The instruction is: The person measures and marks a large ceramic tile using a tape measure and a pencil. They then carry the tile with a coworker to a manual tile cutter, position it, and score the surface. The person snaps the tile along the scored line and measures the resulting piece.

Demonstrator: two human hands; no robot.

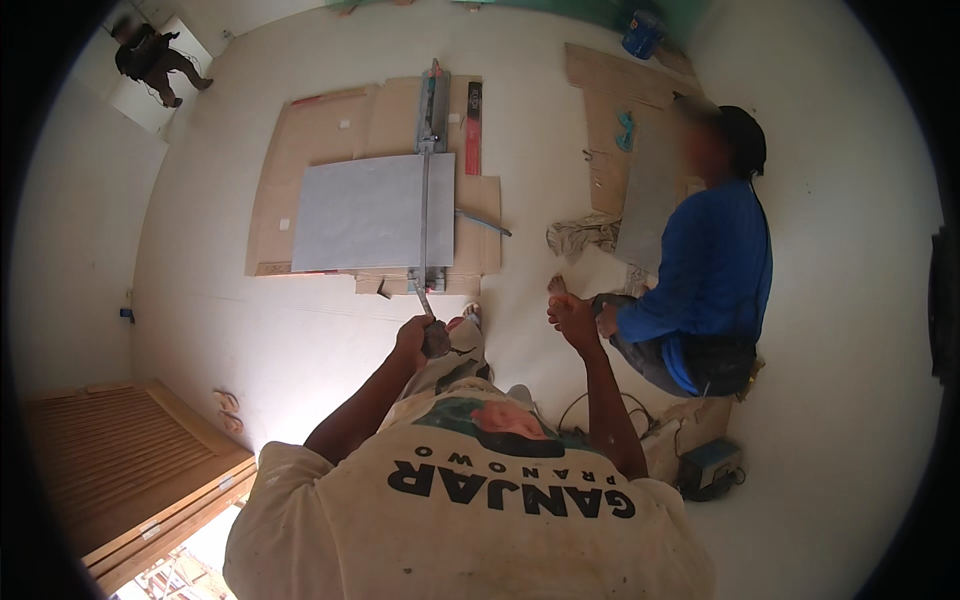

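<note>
My left hand [411, 336] is closed round a dark grey lump [437, 341] at the near end of a metal rod; its kind cannot be made out. The rod leads to a manual tile cutter [431, 115], whose long rail crosses a large grey tile [362, 212]. The tile lies flat on cardboard [270, 200], mostly left of the rail. My right hand [572, 319] hangs off to the right with fingers loosely bent and apart, near a co-worker's bare foot and knee. Nothing shows in it.
A co-worker in a blue top [705, 270] squats on the right beside another grey tile [648, 205] and a crumpled cloth [580, 236]. A red-and-black strip [474, 130] lies by the cutter. A blue bucket [642, 35], wooden shutter door [130, 460], sandals [229, 410] and distant person [155, 55] surround us.
</note>
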